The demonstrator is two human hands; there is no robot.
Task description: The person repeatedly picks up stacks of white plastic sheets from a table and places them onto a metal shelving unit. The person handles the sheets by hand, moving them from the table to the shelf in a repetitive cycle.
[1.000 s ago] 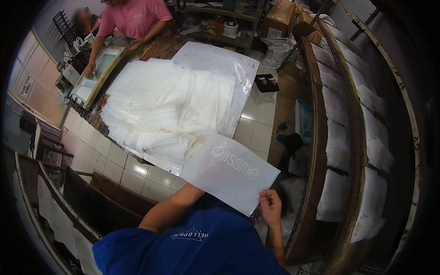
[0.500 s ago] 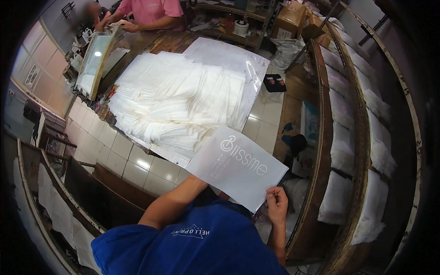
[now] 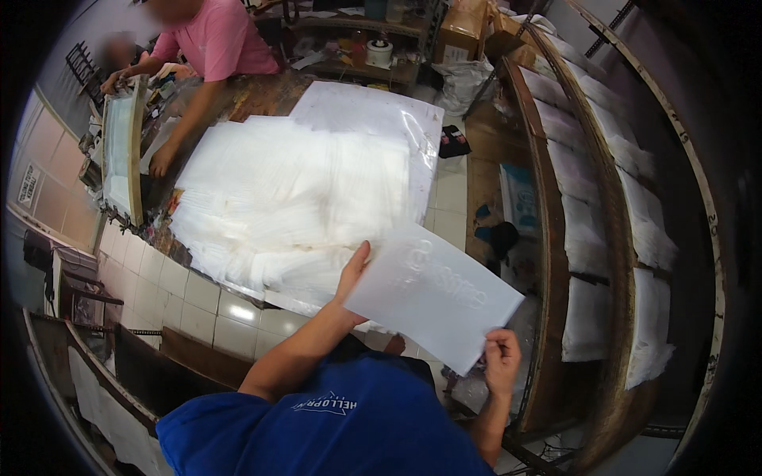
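A thin white sheet (image 3: 436, 297) with pale printed lettering hangs tilted in front of my blue shirt, its print blurred. My right hand (image 3: 502, 357) is closed in a pinch on its lower right corner. At the left edge of the sheet is my left hand (image 3: 353, 278), with a finger or thumb reaching up along that edge. The other left fingers are partly hidden, and the hand appears to grip the sheet. Just beyond lies a broad spread of overlapping white sheets (image 3: 294, 190) on the worktable (image 3: 254, 87).
A framed screen (image 3: 123, 151) stands at the table's left end. A co-worker in a pink shirt (image 3: 226, 40) leans there; another person (image 3: 119, 63) is behind. Racks with white stacks (image 3: 583, 238) line the right. More rack boards (image 3: 151, 357) stand lower left. Cardboard boxes (image 3: 460, 32) sit far right.
The sheet has shifted right with my right hand, and my left hand has come up into sight beside it. The co-worker in pink has leaned in, reaching an arm down beside the screen.
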